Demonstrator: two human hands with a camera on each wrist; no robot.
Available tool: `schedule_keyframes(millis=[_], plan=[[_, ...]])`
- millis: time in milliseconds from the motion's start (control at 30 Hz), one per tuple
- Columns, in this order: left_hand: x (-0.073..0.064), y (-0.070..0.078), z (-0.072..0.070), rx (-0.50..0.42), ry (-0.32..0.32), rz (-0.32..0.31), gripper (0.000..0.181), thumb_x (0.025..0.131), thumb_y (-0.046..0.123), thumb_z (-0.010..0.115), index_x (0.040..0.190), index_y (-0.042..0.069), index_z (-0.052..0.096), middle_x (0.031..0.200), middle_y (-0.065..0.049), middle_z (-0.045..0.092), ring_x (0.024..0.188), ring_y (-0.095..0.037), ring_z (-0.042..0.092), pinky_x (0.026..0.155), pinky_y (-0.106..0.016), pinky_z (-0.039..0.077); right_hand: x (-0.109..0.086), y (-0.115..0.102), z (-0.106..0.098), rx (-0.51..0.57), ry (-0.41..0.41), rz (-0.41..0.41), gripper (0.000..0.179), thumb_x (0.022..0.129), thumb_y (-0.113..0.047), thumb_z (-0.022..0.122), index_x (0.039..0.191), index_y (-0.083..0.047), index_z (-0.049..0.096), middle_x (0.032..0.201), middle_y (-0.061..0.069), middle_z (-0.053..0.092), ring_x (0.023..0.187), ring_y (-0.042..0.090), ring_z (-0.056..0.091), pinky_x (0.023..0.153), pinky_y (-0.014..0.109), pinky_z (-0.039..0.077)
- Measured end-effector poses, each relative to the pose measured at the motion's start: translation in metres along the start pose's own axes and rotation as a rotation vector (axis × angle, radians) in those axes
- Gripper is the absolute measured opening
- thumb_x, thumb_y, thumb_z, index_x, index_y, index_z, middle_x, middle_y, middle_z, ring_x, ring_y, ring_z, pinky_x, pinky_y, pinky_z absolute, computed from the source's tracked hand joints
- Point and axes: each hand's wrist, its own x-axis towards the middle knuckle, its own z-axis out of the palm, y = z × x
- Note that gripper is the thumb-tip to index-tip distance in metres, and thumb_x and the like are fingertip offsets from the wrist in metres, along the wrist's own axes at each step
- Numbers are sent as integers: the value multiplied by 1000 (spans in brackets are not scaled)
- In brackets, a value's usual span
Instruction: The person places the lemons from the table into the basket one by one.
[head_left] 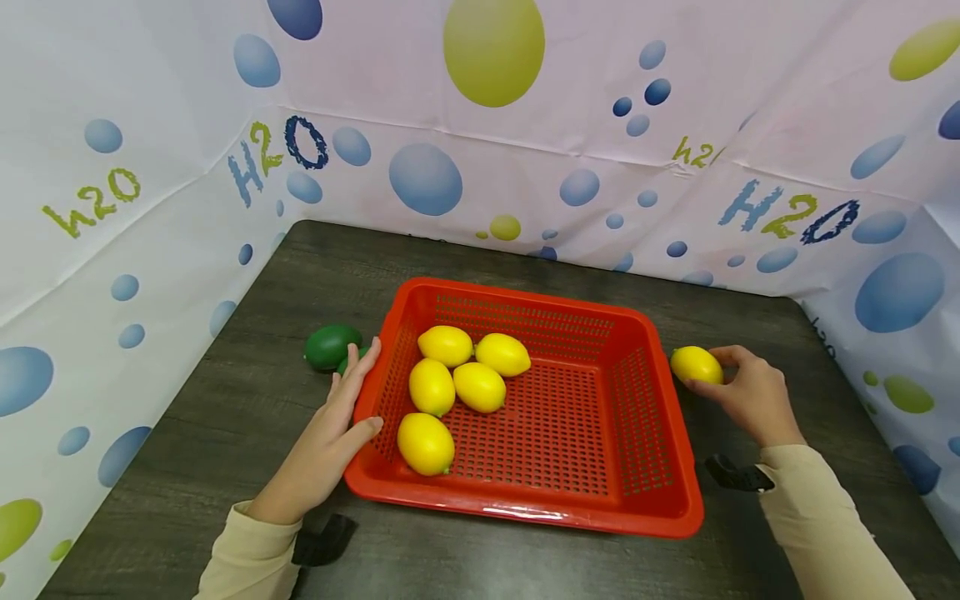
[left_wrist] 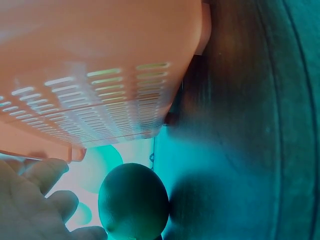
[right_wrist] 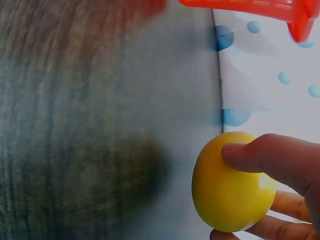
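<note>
A red plastic basket (head_left: 525,510) with slotted walls stands mid-table, and several yellow lemons (head_left: 480,387) lie grouped in its left half. My left hand (head_left: 330,437) rests with extended fingers against the basket's left rim. Just beyond those fingertips lie a dark green lime (head_left: 330,347) and a second green one, mostly hidden by the hand. Right of the basket, my right hand (head_left: 752,393) pinches a single lemon (head_left: 695,365) between thumb and fingers. In the right wrist view the thumb presses this lemon's (right_wrist: 232,185) near side, with fingers behind it.
The dark wood-grain table (head_left: 172,483) extends around the basket on all sides. Behind it and at both sides hangs a white sheet (head_left: 570,75) printed with blue and green dots and H2O lettering. Black straps circle both wrists.
</note>
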Motion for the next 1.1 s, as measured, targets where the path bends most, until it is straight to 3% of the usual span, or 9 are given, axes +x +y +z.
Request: schedule_keyframes(millis=[267,467,633,733,833,1100], plan=[[0,0,0,-7,0,25,75,105,9,53,168,24,13,172,-5,9,157,-38,-10,119,-66,-11,-9,-15,-12,15,56,-31,67,91,-30,81,137,11,54,130,38,59,104,54,66,76,62,58],[0,0,0,-7,-4,24,75,105,9,52,168,23,13,172,-5,9,157,-38,-10,119,-66,-11,-12,-19,-17,17,71,-40,68,91,-33,80,137,10,55,130,37,59,102,53,67,73,61,59],[0,1,0,-12,-10,17,75,106,9,52,168,23,13,173,-6,8,157,-37,-11,119,-66,-12,-14,-27,-23,26,130,-61,66,90,-31,81,137,8,56,129,35,61,99,50,69,71,60,59],[0,1,-1,-12,-9,18,75,105,8,52,168,22,13,173,-8,8,157,-37,-11,119,-66,-11,-14,-34,-29,20,176,-75,66,89,-31,82,137,7,57,128,33,63,99,49,69,64,43,60],[0,1,0,-13,-12,9,75,105,8,52,168,23,13,173,-7,8,157,-36,-11,119,-66,-12,-14,-39,-34,12,204,-90,65,89,-31,82,137,5,58,128,31,64,100,48,68,59,24,51],[0,0,0,-20,-13,-13,75,106,10,51,168,25,12,173,-4,6,158,-29,-11,119,-67,-12,-18,-56,-38,39,238,-161,64,85,-28,86,135,3,61,124,28,66,99,47,68,58,11,42]])
